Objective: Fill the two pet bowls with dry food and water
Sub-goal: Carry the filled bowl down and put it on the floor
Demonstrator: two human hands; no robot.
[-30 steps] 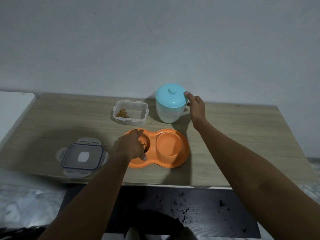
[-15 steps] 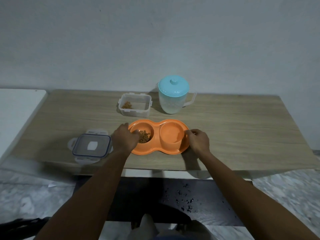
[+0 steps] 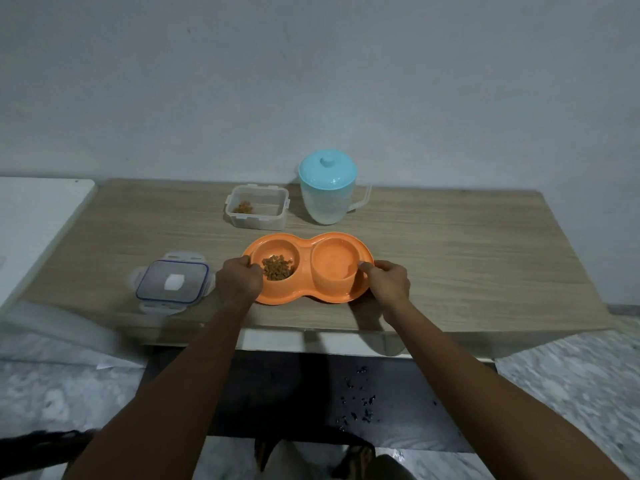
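The wooden table point(image 3: 450, 258) carries an orange double pet bowl point(image 3: 306, 292) near its front edge. Its left rim is gripped by the left hand point(image 3: 239, 282), its right rim by the right hand point(image 3: 389, 284). Dry food point(image 3: 277, 267) lies in the left well.

An orange double bowl point(image 3: 308, 292) lies flat near the table's front edge — kibble point(image 3: 277, 268) in its left well, water in the right.

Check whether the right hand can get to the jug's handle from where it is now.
Probably yes. The right hand grips the orange dish's right end; the jug stands beyond, handle turned right, with bare table between.
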